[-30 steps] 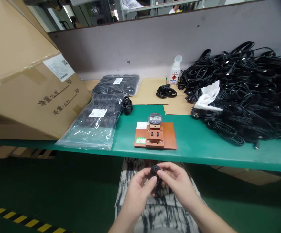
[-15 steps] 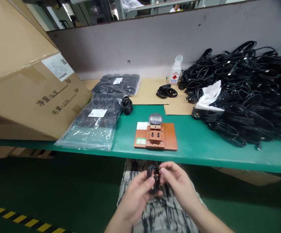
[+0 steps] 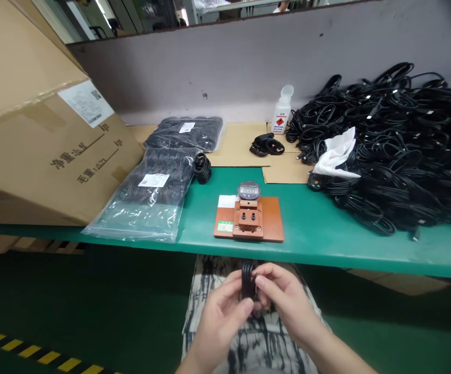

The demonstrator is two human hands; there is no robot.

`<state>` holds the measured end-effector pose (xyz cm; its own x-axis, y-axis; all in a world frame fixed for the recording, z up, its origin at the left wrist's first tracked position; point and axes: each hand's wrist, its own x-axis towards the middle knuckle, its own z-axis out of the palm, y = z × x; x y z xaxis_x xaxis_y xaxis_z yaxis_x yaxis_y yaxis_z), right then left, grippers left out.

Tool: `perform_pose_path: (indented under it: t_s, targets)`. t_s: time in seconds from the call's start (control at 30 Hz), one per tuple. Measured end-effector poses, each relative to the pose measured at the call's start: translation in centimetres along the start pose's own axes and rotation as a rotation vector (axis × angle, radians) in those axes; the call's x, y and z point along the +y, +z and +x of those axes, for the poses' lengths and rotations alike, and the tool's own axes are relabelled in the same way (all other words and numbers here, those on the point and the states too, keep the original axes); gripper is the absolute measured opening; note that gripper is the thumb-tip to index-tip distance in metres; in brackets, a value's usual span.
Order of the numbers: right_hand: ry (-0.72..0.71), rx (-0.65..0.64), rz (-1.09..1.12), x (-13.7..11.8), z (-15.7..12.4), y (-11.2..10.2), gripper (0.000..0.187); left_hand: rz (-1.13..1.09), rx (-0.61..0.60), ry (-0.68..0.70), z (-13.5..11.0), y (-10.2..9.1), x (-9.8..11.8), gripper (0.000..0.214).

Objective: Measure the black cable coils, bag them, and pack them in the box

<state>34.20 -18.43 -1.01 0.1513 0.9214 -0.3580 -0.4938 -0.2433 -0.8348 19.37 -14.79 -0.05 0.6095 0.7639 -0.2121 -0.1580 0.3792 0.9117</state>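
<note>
Below the front edge of the green table (image 3: 318, 228), over my lap, both hands grip one small coiled black cable (image 3: 247, 278). My left hand (image 3: 221, 314) wraps the coil from the left, fingers closed. My right hand (image 3: 283, 298) pinches it from the right with thumb and forefinger. The coil stands edge-on between them. Just beyond, on the table's front, sits an orange-brown test fixture (image 3: 249, 221) with a round digital gauge (image 3: 249, 190).
A large heap of black cables (image 3: 388, 156) with a white cloth (image 3: 336, 153) fills the right of the table. Bags of coiled cables (image 3: 151, 192) and a big cardboard box (image 3: 42, 124) stand left. A white bottle (image 3: 281, 111) and loose coils (image 3: 266, 145) sit at the back.
The coil has turned from face-on to edge-on between my fingers. Both hands stay low over my lap, shifted slightly; the view dipped a little.
</note>
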Motion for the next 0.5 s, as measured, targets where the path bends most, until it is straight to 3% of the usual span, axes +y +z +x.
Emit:
perform_pose_path:
  t_s: [0.07,0.17,0.27,0.33,0.43,0.5]
  targets:
    - [0.012,0.004,0.039,0.02,0.00,0.09,0.033,0.025,-0.008,-0.020,-0.09,-0.05,0.17,0.025]
    - [0.032,0.011,0.067,-0.10,0.02,0.41,0.036,0.030,0.105,-0.035,0.02,-0.03,-0.10,0.028]
    - [0.047,0.031,0.051,-0.12,0.09,0.69,0.039,0.035,0.218,-0.034,0.05,0.13,-0.62,0.059]
    - [0.048,0.030,0.068,-0.03,0.17,0.76,0.040,0.076,0.191,-0.056,-0.06,0.24,-0.76,0.071]
    - [0.049,0.006,0.090,-0.03,0.35,0.73,0.040,0.220,0.111,-0.034,-0.20,0.13,-0.70,0.057]
    - [0.063,-0.015,0.041,-0.33,0.54,0.61,0.040,0.366,0.126,0.051,-0.15,-0.21,-0.71,0.047]
